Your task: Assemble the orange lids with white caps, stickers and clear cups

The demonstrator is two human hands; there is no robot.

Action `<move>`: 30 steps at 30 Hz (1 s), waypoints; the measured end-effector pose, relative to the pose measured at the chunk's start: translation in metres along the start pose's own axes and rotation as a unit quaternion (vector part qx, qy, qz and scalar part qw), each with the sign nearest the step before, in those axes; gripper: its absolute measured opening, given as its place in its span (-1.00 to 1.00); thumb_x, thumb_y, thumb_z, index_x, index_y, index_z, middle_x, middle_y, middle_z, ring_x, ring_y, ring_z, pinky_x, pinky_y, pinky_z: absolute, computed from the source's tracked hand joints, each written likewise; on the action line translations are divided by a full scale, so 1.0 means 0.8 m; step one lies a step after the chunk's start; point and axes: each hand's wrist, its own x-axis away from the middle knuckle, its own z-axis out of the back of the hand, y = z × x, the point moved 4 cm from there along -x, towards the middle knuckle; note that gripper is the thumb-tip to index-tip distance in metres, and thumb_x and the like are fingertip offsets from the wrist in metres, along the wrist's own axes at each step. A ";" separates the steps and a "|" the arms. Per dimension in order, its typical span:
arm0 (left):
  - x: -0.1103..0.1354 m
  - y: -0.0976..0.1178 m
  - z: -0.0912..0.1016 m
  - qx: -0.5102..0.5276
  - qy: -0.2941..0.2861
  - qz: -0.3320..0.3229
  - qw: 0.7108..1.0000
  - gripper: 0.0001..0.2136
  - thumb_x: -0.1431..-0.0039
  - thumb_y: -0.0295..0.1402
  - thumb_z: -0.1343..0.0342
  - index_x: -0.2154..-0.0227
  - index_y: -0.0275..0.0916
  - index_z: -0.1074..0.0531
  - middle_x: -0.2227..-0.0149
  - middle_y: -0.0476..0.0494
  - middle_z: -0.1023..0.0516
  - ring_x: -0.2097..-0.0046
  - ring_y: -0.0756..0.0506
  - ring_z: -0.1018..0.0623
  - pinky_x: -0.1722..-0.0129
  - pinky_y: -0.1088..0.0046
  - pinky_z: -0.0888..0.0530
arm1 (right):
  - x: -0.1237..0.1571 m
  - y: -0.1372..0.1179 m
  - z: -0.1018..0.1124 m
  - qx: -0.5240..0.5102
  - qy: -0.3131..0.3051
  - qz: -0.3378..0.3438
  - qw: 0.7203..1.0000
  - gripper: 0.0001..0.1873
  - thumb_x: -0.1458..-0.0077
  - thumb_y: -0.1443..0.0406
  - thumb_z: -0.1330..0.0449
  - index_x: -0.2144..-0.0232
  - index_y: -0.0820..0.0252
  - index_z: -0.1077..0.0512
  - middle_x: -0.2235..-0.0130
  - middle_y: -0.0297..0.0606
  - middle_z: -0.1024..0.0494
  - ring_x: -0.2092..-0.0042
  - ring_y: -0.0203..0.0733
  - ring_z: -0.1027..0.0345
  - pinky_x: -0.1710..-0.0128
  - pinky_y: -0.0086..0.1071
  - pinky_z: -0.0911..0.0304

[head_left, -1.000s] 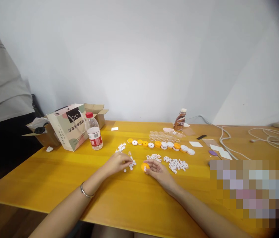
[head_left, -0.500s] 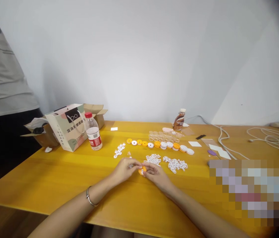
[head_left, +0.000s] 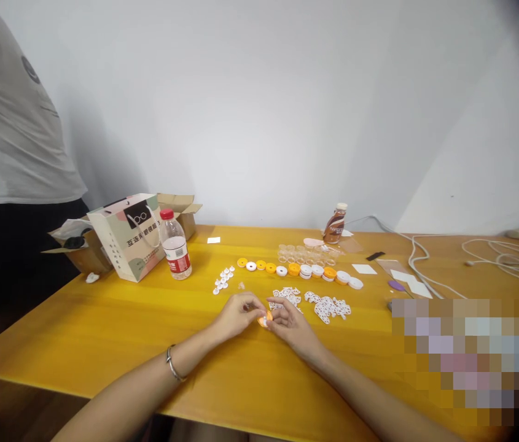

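Observation:
Between both hands is a small orange round case [head_left: 265,315] with something white inside; fingers cover much of it. My left hand [head_left: 239,315] pinches its left side with thumb and fingertips. On the other side, my right hand [head_left: 288,323] grips it, with the index finger stretched out above. Just beyond my right hand lie two piles of white perforated plastic pieces, a left pile [head_left: 285,297] and a right pile [head_left: 326,307]. Small white round parts [head_left: 223,280] are grouped beyond my left hand, near a few tiny clear bits [head_left: 241,285].
A row of orange and white round cases [head_left: 294,269] crosses the table, with clear round cups [head_left: 303,253] behind it. A water bottle [head_left: 177,248] and paper bag [head_left: 125,239] stand left, a brown bottle [head_left: 335,224] behind. White cables [head_left: 418,255] lie right. A person [head_left: 15,116] stands left.
The orange case has tilted slightly between my fingers, and my right index finger has lifted off it. The person at left has shifted rightward; the view has moved a little.

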 end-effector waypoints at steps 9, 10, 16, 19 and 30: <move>0.007 0.004 -0.003 -0.011 0.016 -0.032 0.999 -0.91 -0.05 -0.37 -0.07 0.47 -0.29 -0.39 0.43 -0.06 -0.45 0.36 0.02 -0.41 0.37 0.56 -0.31 | 0.002 -0.003 -0.002 -0.021 -0.017 0.009 1.000 -0.50 0.21 0.25 -0.28 0.19 0.08 -0.18 0.48 -0.46 -0.42 0.42 -0.32 -0.32 0.29 -0.38 -0.20; 0.007 0.002 -0.004 0.004 0.015 -0.022 1.000 -0.91 -0.04 -0.36 -0.08 0.42 -0.29 -0.37 0.43 -0.05 -0.44 0.37 0.02 -0.42 0.39 0.56 -0.31 | 0.002 -0.003 -0.002 -0.017 -0.019 0.008 1.000 -0.51 0.21 0.25 -0.28 0.20 0.08 -0.18 0.49 -0.47 -0.42 0.42 -0.31 -0.32 0.30 -0.38 -0.20; 0.005 -0.005 -0.007 0.044 0.015 0.018 0.999 -0.85 0.00 -0.32 -0.12 0.41 -0.29 -0.34 0.47 -0.03 -0.44 0.43 0.04 -0.41 0.45 0.58 -0.31 | 0.004 -0.008 -0.002 0.002 -0.017 0.010 1.000 -0.61 0.23 0.18 -0.29 0.33 0.10 -0.25 0.49 -0.43 -0.44 0.40 -0.26 -0.34 0.29 -0.35 -0.21; 0.004 0.002 -0.002 0.008 0.038 0.001 0.999 -0.86 -0.03 -0.32 -0.09 0.50 -0.29 -0.41 0.49 -0.05 -0.46 0.41 0.02 -0.42 0.41 0.56 -0.31 | 0.003 -0.012 -0.001 -0.004 -0.015 0.010 1.000 -0.64 0.22 0.16 -0.29 0.37 0.13 -0.28 0.45 -0.37 -0.46 0.35 -0.23 -0.36 0.25 -0.32 -0.22; 0.002 0.010 0.006 0.031 0.047 -0.038 0.998 -0.82 -0.10 -0.33 0.00 0.40 -0.26 -0.49 0.33 -0.12 -0.53 0.26 -0.05 -0.48 0.20 0.46 -0.38 | 0.000 -0.014 0.004 -0.026 -0.008 0.017 0.999 -0.57 0.28 0.16 -0.33 0.31 0.13 -0.31 0.38 -0.30 -0.47 0.27 -0.20 -0.37 0.18 -0.28 -0.24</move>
